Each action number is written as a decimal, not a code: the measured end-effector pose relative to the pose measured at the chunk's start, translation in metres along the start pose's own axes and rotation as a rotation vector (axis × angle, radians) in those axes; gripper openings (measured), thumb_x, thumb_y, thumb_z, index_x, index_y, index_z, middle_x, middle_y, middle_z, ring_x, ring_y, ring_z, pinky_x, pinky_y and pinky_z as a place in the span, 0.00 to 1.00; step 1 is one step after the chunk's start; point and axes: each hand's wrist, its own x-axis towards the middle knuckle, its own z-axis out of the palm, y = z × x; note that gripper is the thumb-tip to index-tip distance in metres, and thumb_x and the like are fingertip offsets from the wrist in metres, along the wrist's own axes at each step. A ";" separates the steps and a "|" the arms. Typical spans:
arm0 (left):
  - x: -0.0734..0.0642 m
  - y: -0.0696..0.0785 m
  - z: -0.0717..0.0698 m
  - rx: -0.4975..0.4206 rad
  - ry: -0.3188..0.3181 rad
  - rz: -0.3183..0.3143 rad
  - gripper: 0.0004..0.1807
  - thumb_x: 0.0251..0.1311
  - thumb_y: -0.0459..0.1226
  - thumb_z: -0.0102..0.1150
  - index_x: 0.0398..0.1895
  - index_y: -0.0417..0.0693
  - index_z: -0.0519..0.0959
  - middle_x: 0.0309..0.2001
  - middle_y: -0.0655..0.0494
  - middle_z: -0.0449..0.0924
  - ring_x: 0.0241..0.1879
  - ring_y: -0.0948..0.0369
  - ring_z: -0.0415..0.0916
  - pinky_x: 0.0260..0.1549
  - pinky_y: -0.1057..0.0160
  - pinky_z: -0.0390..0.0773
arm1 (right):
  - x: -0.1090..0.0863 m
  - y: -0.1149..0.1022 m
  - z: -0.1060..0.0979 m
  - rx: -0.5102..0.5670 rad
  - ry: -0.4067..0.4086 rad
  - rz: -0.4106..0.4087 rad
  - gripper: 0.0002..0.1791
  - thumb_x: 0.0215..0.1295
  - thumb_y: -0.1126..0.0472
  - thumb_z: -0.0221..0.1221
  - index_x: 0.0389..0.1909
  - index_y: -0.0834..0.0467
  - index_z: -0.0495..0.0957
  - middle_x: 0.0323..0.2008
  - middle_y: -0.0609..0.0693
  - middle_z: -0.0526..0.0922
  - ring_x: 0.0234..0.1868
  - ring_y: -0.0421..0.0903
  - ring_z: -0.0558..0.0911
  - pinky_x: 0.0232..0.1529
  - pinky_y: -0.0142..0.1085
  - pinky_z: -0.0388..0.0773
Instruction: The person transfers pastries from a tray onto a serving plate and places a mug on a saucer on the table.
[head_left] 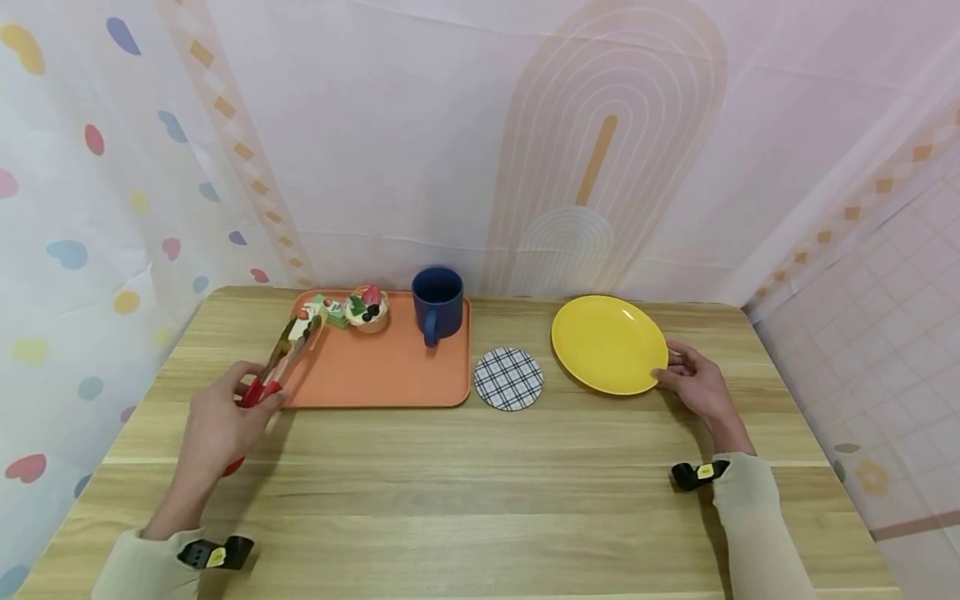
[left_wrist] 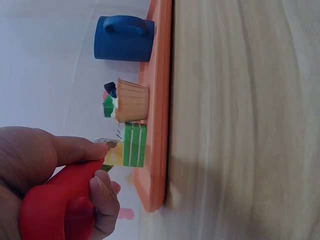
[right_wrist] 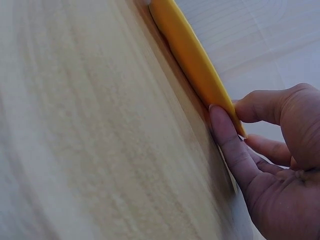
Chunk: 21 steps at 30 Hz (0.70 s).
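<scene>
My left hand (head_left: 225, 421) grips red-handled tongs (head_left: 255, 393) at the left end of the orange tray (head_left: 390, 375). Between the tongs' tips sits a pale yellow cake piece (head_left: 303, 323) with a red and white top; whether it touches the tray is unclear. Just beyond it, a green layered cake piece (left_wrist: 135, 145) stands on the tray beside a fruit-topped tart (head_left: 367, 311). On the right, my right hand (head_left: 703, 387) pinches the rim of a yellow plate (head_left: 609, 343), with the thumb (right_wrist: 227, 132) along one side of the rim and fingers on the other.
A dark blue mug (head_left: 438, 302) stands at the tray's back right corner, handle toward me. Between tray and plate lies a round checked coaster (head_left: 508, 379). Patterned cloth (head_left: 420, 150) hangs behind the wooden table (head_left: 480, 500) and at both sides.
</scene>
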 end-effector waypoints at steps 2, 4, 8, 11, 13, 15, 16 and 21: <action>0.001 0.003 0.000 -0.002 0.000 0.009 0.24 0.68 0.45 0.64 0.60 0.40 0.74 0.42 0.30 0.80 0.21 0.57 0.72 0.14 0.61 0.71 | 0.000 0.001 0.000 0.004 0.005 0.004 0.38 0.71 0.61 0.63 0.78 0.62 0.59 0.63 0.67 0.75 0.39 0.23 0.79 0.42 0.22 0.79; 0.001 0.005 -0.001 -0.001 0.001 0.015 0.24 0.68 0.45 0.64 0.60 0.41 0.74 0.41 0.31 0.80 0.21 0.57 0.72 0.14 0.61 0.70 | 0.001 0.002 0.000 0.006 0.005 0.005 0.38 0.71 0.60 0.63 0.78 0.62 0.59 0.63 0.66 0.75 0.39 0.23 0.79 0.42 0.22 0.79; 0.001 0.009 0.000 -0.001 -0.005 0.011 0.25 0.68 0.45 0.65 0.61 0.42 0.74 0.42 0.31 0.80 0.22 0.56 0.72 0.15 0.61 0.70 | 0.002 0.002 0.001 0.020 0.010 0.009 0.38 0.71 0.60 0.64 0.77 0.62 0.60 0.62 0.64 0.75 0.39 0.23 0.79 0.42 0.22 0.80; 0.000 0.012 -0.001 -0.003 -0.009 0.007 0.26 0.68 0.46 0.65 0.62 0.43 0.74 0.44 0.30 0.80 0.24 0.55 0.73 0.16 0.61 0.71 | 0.002 0.001 0.002 0.032 0.012 0.005 0.38 0.71 0.61 0.64 0.77 0.62 0.59 0.62 0.65 0.75 0.39 0.23 0.79 0.42 0.23 0.80; -0.001 0.015 -0.002 -0.006 -0.009 0.013 0.25 0.68 0.46 0.65 0.62 0.43 0.74 0.44 0.30 0.80 0.24 0.55 0.74 0.16 0.61 0.71 | 0.001 0.001 0.003 0.035 0.010 0.002 0.38 0.71 0.61 0.63 0.78 0.63 0.59 0.63 0.66 0.74 0.39 0.23 0.79 0.42 0.23 0.80; -0.001 0.019 -0.003 -0.007 -0.007 0.023 0.25 0.68 0.45 0.65 0.62 0.43 0.74 0.45 0.29 0.80 0.25 0.55 0.75 0.17 0.61 0.72 | 0.001 0.000 0.003 0.033 0.007 0.000 0.39 0.71 0.61 0.64 0.78 0.63 0.58 0.64 0.68 0.74 0.39 0.23 0.79 0.42 0.23 0.80; -0.001 0.021 -0.003 -0.006 -0.008 0.028 0.25 0.68 0.45 0.65 0.63 0.42 0.74 0.45 0.29 0.81 0.25 0.55 0.75 0.17 0.61 0.72 | 0.000 0.000 0.003 0.033 0.008 0.003 0.39 0.71 0.61 0.63 0.78 0.63 0.58 0.64 0.68 0.74 0.39 0.23 0.79 0.42 0.23 0.80; 0.000 0.028 -0.004 -0.015 -0.024 0.033 0.26 0.68 0.45 0.64 0.64 0.42 0.73 0.46 0.29 0.80 0.28 0.54 0.78 0.19 0.61 0.74 | 0.001 0.000 0.002 0.026 0.017 0.008 0.39 0.71 0.60 0.64 0.78 0.62 0.59 0.63 0.64 0.75 0.39 0.22 0.78 0.42 0.22 0.80</action>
